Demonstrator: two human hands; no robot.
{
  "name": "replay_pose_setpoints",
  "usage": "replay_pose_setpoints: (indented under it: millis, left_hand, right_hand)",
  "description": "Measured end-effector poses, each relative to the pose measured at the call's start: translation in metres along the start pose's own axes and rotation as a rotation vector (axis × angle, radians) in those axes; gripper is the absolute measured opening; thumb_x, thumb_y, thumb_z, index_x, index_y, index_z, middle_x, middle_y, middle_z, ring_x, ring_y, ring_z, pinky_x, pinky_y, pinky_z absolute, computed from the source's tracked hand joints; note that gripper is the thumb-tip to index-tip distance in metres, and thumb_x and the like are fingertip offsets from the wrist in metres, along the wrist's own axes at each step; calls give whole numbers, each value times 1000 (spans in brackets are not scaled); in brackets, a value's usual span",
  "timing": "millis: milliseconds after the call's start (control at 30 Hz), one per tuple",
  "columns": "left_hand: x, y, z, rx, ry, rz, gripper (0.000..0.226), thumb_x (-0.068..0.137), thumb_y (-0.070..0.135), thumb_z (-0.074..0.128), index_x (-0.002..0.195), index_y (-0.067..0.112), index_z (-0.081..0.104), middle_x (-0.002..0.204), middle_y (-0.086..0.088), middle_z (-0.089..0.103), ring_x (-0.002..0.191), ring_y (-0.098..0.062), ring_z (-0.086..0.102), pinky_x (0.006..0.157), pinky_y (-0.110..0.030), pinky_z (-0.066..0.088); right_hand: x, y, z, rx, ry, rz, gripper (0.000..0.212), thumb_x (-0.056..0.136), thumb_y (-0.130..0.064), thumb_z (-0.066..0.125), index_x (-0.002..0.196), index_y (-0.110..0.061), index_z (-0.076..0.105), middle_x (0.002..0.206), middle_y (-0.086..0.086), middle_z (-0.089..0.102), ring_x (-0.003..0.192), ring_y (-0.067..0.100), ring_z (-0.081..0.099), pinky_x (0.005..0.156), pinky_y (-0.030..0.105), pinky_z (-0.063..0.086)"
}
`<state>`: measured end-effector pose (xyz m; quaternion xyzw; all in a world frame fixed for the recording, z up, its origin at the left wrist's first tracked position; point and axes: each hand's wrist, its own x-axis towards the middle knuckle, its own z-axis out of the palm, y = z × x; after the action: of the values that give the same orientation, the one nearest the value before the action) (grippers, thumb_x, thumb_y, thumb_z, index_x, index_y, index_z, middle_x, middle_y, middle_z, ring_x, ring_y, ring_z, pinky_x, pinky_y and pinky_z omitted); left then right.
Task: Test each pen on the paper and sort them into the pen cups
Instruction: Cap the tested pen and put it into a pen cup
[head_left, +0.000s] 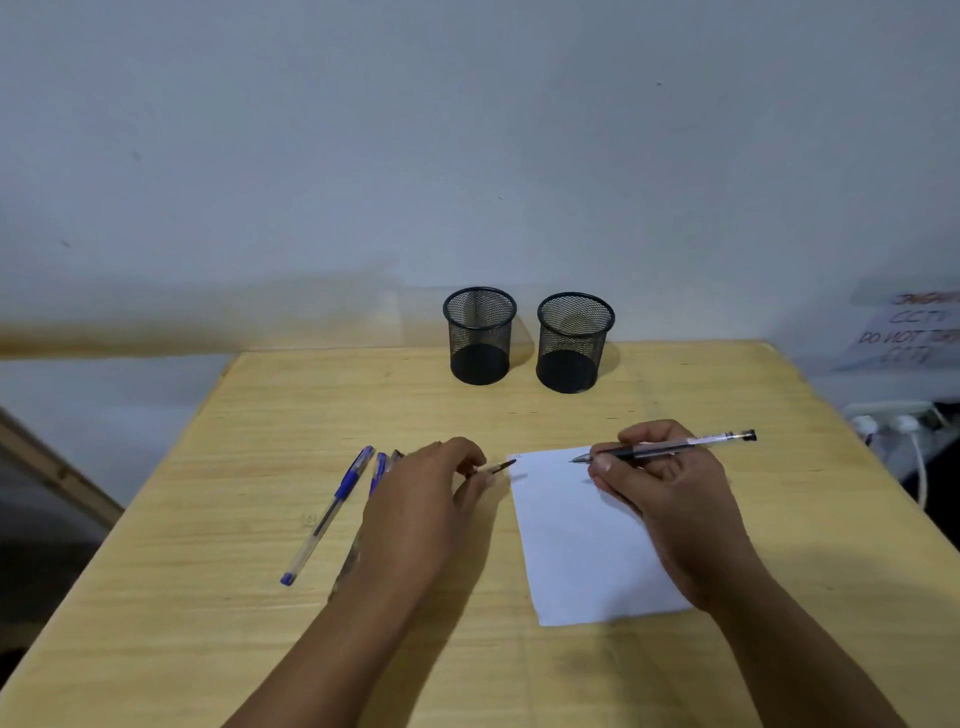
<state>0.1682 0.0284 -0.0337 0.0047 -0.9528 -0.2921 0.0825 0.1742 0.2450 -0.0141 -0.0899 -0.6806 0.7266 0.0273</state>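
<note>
Head camera looks down on a wooden table, where the right hand holds a black gel pen in a writing grip, fingers curled round the barrel, with the uncapped tip just over the upper part of the white paper. I judge that the pen is about to be tested there, because the tip points at the sheet and the hand rests on it, which also keeps the paper from sliding. The left hand lies beside the paper's left edge, and its curled fingers pinch a small dark piece, probably the pen's cap, kept ready for closing the pen afterwards. To the left of this hand lies a blue pen, and a second blue pen is partly hidden under the hand; they wait for their turn. Two black mesh pen cups stand side by side at the far edge and look empty, so the sorting is not yet begun.
</note>
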Motion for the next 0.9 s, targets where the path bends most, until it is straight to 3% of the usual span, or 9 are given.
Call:
replay_pose_setpoints:
  millis: [67, 167, 300, 433, 667, 900]
  left_hand:
    - [-10, 3, -1, -79, -20, 25, 5, 90, 39, 64, 95, 38, 64, 91, 23, 65, 75, 0, 58, 65, -26, 49]
    - [-19, 7, -2, -120, 3, 77, 6, 87, 41, 67, 91, 37, 65, 87, 22, 65, 74, -2, 58, 66, -29, 50]
    - [-25, 10, -4, -167, 70, 139, 7, 83, 36, 74, 86, 35, 68, 81, 22, 64, 72, -5, 58, 57, -13, 38]
    - [-30, 11, -2, -193, 91, 197, 11, 81, 28, 78, 85, 33, 69, 78, 23, 64, 71, -7, 57, 59, -9, 37]
    - [-34, 14, 4, -204, 57, 276, 10, 83, 30, 76, 88, 33, 68, 82, 21, 64, 66, -4, 55, 60, -7, 35]
    - [-37, 19, 3, -316, 14, 289, 9, 89, 21, 70, 92, 29, 70, 82, 16, 66, 70, -1, 55, 64, -14, 41]
  right_hand:
    - [0, -4, 0, -71, -50, -11, 13, 82, 2, 73, 89, -8, 68, 84, 11, 78, 88, 33, 73, 81, 38, 60]
    - [-3, -8, 1, -103, -122, -18, 14, 83, -2, 73, 79, -15, 72, 86, 15, 76, 93, 39, 71, 92, 57, 55]
    - [-9, -10, 4, -180, -150, -86, 6, 84, -1, 72, 84, -6, 71, 78, 10, 77, 80, 27, 75, 85, 45, 60]
    - [-15, -9, 5, -264, -164, -129, 7, 82, -5, 75, 83, -12, 72, 76, 2, 77, 72, 17, 73, 75, 34, 60]
    - [-23, -3, 7, -295, -188, -116, 10, 79, -8, 79, 81, -16, 75, 79, 1, 78, 73, 16, 74, 78, 40, 61]
    - [-29, 3, 9, -279, -117, -118, 8, 80, -14, 78, 77, -21, 76, 81, -7, 76, 77, 14, 70, 77, 38, 55]
